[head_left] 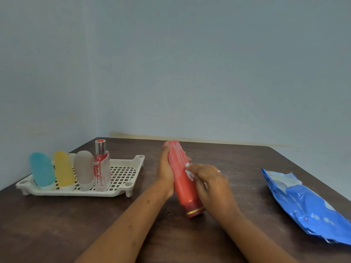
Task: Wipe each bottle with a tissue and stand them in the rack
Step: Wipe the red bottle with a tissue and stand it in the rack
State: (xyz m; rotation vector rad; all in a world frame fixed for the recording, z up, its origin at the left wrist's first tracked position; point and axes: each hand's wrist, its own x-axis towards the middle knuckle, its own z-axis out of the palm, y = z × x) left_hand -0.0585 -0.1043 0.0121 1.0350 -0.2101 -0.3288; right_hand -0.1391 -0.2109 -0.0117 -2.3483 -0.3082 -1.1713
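Note:
A long red bottle [180, 179] with a gold ring near its cap is held tilted above the table's middle, cap end toward me. My left hand [166, 171] grips its upper part from the left. My right hand [209, 185] presses a small white tissue [189, 172] against the bottle's right side, fingers curled over the tissue. On the left, the white lattice rack [125, 172] holds a blue tube [42, 170], a yellow tube [64, 169], a grey tube [84, 169] and a clear red-patterned spray bottle [101, 166], all upright.
A blue wipes pack [307, 204] lies on the brown table [237, 162] at the right, near the edge. Pale blue walls meet in a corner behind the table. The rack's right half holds nothing.

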